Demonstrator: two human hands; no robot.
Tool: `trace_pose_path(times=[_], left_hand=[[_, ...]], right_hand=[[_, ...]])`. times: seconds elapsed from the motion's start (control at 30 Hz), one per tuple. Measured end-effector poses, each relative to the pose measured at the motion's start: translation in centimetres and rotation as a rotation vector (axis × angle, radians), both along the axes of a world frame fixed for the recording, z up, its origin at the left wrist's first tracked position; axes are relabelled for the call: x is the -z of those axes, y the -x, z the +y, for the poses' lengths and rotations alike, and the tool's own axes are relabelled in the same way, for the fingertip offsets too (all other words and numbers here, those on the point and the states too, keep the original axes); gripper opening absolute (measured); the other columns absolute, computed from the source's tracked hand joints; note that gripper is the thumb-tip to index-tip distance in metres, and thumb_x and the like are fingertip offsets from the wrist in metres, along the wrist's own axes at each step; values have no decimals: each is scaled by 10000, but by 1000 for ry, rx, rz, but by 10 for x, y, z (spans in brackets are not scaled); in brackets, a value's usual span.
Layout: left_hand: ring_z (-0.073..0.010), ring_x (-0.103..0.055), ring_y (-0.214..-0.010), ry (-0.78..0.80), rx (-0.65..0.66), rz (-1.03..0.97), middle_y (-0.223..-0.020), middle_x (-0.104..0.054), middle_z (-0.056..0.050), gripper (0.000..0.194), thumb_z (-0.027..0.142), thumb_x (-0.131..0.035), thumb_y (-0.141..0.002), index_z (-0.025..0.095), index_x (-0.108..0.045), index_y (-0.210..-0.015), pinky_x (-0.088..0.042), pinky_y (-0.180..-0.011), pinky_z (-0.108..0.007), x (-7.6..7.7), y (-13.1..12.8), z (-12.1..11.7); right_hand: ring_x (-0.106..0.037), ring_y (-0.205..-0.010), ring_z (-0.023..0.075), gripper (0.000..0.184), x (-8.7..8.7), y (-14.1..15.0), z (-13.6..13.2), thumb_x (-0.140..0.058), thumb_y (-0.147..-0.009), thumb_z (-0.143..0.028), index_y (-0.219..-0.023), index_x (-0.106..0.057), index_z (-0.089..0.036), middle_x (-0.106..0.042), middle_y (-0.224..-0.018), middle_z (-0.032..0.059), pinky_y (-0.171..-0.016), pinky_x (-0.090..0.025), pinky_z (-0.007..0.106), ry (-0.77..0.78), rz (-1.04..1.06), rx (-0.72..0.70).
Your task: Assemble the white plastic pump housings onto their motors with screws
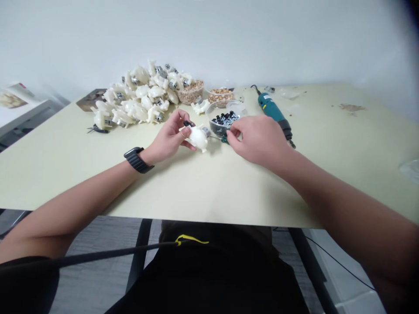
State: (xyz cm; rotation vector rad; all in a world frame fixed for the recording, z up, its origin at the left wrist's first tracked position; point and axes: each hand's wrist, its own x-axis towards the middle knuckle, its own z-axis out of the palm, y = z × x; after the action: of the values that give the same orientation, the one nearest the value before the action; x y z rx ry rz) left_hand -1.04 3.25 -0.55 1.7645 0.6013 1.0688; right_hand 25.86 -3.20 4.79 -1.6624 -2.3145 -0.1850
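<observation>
My left hand (172, 137) grips a cream-white plastic housing (198, 138) with a small black piece by the fingers and a grey metal part on its right side. My right hand (257, 138) is closed at the fingertips around the dark green handle of a small screwdriver (224, 139). The screwdriver's thin shaft points left, its tip at the grey part of the housing; whether it touches a screw is too small to tell. Just behind the hands stands a clear round tub (212, 126) of black pieces and silver screws.
A heap of similar white housings (140, 98) covers the back left, with pliers (98, 129) in front. Two tubs of small brown pieces (191, 93) stand behind. A teal power screwdriver (272, 108) lies on the right. The table's front edge (209, 221) is close to my body.
</observation>
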Motion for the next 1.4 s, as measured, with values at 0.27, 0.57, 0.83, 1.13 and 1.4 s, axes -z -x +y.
trace_pose_path(times=[0.27,0.57,0.83,1.13,1.4], left_hand=[[-157,-753,-824,250,142,55,-1040,-676,-10,466,521,-845,-912,235,-541,-1119,-708,-682,-302,-8,14,6],[-113,-708,-761,494,199,-51,-976,-727,-2,403,331,-940,-837,201,-640,-1072,-624,-661,-211,-8,14,4],[-121,-716,-773,554,216,-93,-952,-727,5,375,264,-944,-822,196,-639,-1030,-620,-674,-226,-11,8,-4],[-160,-746,-773,630,291,-105,-944,-736,-8,382,304,-964,-793,190,-672,-1011,-664,-711,-298,-19,0,-19],[-148,-711,-721,636,312,-87,-886,-712,1,366,236,-952,-787,202,-638,-972,-646,-668,-274,-24,0,-25]], right_hand=[[-678,-858,299,206,29,-6,10,-573,-1057,-322,-1098,-701,-165,-749,-1061,171,-629,-339,370,194,-191,-37],[-488,-544,188,266,-10,-28,14,-640,-1022,-419,-846,-513,-264,-612,-701,35,-537,-344,372,497,170,-323],[-550,-774,191,237,0,-18,10,-651,-1037,-448,-973,-675,-221,-666,-892,30,-715,-373,352,175,549,-355],[-504,-722,165,264,16,-9,-4,-581,-1077,-455,-983,-640,-216,-646,-847,13,-697,-354,327,150,563,-432],[-467,-646,143,212,24,-6,-7,-568,-1090,-411,-1045,-641,-218,-647,-841,-4,-673,-334,313,150,520,-478]])
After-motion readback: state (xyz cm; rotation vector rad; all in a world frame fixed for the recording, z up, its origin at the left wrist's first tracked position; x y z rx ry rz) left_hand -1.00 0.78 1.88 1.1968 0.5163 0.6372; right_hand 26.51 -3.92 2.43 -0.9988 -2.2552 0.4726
